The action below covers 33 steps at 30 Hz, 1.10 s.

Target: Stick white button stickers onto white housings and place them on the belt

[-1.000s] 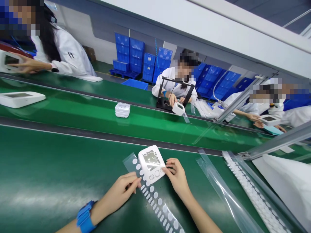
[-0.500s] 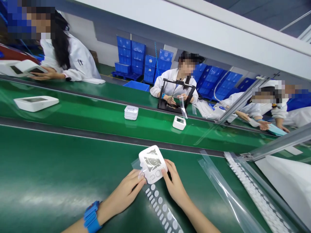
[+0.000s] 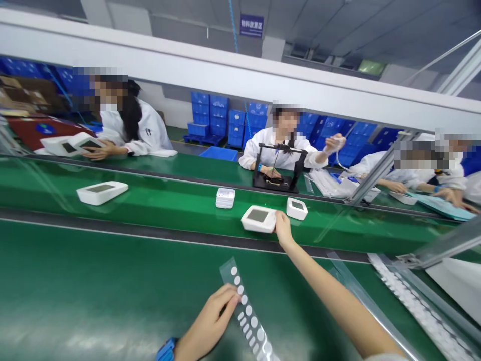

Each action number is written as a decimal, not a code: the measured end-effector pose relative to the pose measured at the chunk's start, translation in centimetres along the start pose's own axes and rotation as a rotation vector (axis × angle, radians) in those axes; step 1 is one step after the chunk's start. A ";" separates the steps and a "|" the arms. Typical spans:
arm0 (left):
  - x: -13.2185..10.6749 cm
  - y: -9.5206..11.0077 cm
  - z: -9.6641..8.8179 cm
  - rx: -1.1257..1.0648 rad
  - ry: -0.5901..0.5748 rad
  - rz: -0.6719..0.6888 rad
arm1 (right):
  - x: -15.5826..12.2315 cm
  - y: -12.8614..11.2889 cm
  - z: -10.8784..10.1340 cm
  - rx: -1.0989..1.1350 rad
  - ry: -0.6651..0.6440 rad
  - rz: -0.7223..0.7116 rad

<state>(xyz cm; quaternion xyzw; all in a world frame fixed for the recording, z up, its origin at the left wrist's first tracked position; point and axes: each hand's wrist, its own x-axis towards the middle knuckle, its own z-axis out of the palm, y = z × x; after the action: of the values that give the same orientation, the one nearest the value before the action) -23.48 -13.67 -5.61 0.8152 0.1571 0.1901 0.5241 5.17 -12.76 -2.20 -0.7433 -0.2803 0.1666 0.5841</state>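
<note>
The right hand (image 3: 283,228) grips one end of a white gadget (image 3: 258,219) with a gray screen, at the green belt (image 3: 176,200). Closer in, the left hand (image 3: 212,321) has curled fingers touching a clear strip with white dots (image 3: 248,310), but I cannot tell if they pinch it. Another white box (image 3: 296,208) sits just right of the right hand.

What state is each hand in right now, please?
Left hand: fingers curled at the sticker strip; whether they grip it cannot be told.
Right hand: closed on one end of a white device.
</note>
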 end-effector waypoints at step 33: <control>0.5 -1.2 2.3 -0.557 0.092 -0.296 | -19.2 4.1 -1.4 0.035 -0.425 -0.414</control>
<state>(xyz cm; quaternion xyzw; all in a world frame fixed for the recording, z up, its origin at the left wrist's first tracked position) -21.98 -14.80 -7.52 0.5992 0.2393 0.1840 0.7415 -8.28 -26.26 -7.34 -0.6086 -0.5389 0.2005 0.5467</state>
